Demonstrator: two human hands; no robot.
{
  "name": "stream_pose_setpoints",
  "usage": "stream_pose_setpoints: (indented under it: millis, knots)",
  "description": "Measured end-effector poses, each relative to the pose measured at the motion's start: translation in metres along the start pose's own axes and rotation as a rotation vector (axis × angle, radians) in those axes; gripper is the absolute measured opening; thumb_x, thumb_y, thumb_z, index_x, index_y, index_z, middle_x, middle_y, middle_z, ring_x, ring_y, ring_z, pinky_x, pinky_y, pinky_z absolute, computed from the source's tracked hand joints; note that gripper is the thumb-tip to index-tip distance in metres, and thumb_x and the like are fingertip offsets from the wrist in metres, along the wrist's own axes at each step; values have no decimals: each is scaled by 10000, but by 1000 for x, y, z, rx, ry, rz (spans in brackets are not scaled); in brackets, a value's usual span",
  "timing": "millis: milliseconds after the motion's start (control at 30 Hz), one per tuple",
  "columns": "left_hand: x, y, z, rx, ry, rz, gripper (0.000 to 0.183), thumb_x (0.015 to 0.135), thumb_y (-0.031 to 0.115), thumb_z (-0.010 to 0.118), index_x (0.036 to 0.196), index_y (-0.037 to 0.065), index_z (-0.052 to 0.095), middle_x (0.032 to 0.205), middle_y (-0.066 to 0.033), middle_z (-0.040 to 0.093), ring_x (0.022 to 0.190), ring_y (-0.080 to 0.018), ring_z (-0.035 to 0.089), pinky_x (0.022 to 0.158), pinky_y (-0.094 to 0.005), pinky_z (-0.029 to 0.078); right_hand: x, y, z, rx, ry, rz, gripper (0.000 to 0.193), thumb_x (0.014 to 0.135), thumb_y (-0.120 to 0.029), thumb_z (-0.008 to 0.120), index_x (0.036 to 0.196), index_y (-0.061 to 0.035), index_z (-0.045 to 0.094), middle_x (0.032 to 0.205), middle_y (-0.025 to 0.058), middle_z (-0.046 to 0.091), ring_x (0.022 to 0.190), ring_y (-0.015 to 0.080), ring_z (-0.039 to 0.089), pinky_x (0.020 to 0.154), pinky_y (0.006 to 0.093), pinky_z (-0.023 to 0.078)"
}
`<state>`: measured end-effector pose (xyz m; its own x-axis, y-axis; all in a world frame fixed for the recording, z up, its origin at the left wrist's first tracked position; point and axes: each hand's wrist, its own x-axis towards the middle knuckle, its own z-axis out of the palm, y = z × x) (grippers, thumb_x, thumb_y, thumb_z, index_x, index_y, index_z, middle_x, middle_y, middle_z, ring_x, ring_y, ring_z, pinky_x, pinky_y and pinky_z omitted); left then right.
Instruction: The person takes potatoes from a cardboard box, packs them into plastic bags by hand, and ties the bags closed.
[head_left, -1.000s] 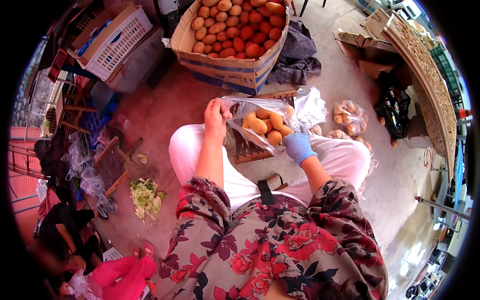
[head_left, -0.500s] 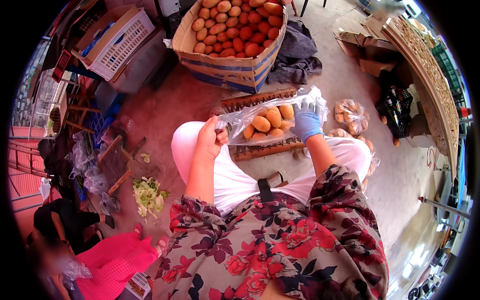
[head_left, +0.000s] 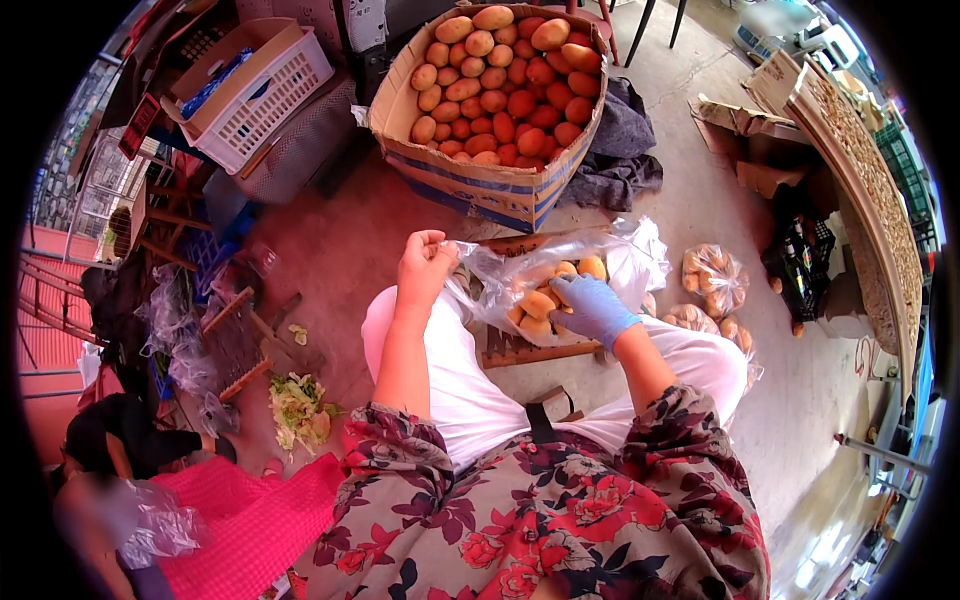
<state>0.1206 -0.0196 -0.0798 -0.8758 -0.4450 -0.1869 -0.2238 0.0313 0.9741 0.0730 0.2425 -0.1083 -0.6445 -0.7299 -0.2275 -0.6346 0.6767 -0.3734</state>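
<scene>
A clear plastic bag (head_left: 490, 262) of yellow-orange mangoes (head_left: 537, 304) lies between my knees across a low wooden-edged stool (head_left: 545, 353). My bare left hand (head_left: 425, 265) is closed, pinching the bag's left edge and holding it up. My right hand (head_left: 600, 312), in a blue glove, reaches over the mangoes with its fingers and thumb curved around one at the right of the group. White crumpled plastic (head_left: 643, 252) bunches at the bag's right end. Whether the gloved fingers are inside the film or on top is hard to make out.
Ahead stands a large cardboard box (head_left: 480, 185) full of mangoes. Filled bags (head_left: 714, 277) sit on the floor beside my right knee. A white crate (head_left: 265, 105) is at far left, with leafy scraps (head_left: 298, 408) on the floor. Another person in pink (head_left: 250, 520) sits at lower left.
My right hand has moved left and nearer from the bag's right end onto the mangoes, its spread fingers now curved. My left hand still holds the bag's edge.
</scene>
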Motion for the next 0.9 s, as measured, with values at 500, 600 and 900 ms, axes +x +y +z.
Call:
stream_pose_setpoints:
  millis: [500, 600, 900]
  knots:
    - [170, 70, 1, -1266, 160, -28, 103, 866, 102, 507, 947, 38, 503, 893, -57, 578, 767, -159, 568, 683, -330, 466, 238, 38, -179, -114, 107, -198, 372, 732, -249, 671, 1043, -50, 629, 1033, 152, 636, 931, 292, 616, 777, 355, 498]
    - [184, 67, -3, -1429, 50, -122, 74, 857, 105, 503, 872, 33, 507, 810, -62, 576, 723, -171, 564, 650, -330, 457, 295, 66, -138, -580, -615, -15, 498, 696, -285, 701, 1136, -81, 589, 1178, 197, 531, 1075, 300, 550, 873, 382, 470]
    - [189, 87, -2, -1210, 12, -84, 54, 860, 97, 518, 852, 45, 528, 809, -57, 576, 752, -179, 539, 667, -333, 440, 306, 38, -131, -355, -535, -118, 366, 671, -223, 675, 986, -39, 644, 977, 144, 643, 885, 306, 637, 722, 388, 516]
